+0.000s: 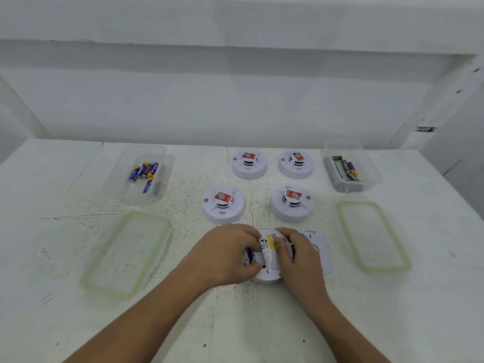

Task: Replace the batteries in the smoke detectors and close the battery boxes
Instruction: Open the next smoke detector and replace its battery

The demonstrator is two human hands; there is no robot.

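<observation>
The smoke detector lies back-up at the near middle of the bench, held between both hands. The left hand curls over its left edge, fingers and thumb pinching a blue battery at the battery bay; whether it is fully seated cannot be told. The right hand grips the detector's right side, fingertips bent over its yellow label. Just to the right, partly under that hand, a flat white cover plate lies on the bench.

Beyond the hands stand four more units, face-up, each with a red sticker on top: the near-left detector, the near-right detector, the far-left detector and the far-right detector.

Far left, a clear left tub holds blue-and-yellow cells. Far right, a right tub holds mixed cells — green, dark and blue. A green-rimmed left lid and right lid lie nearer, each on its tub's side.
</observation>
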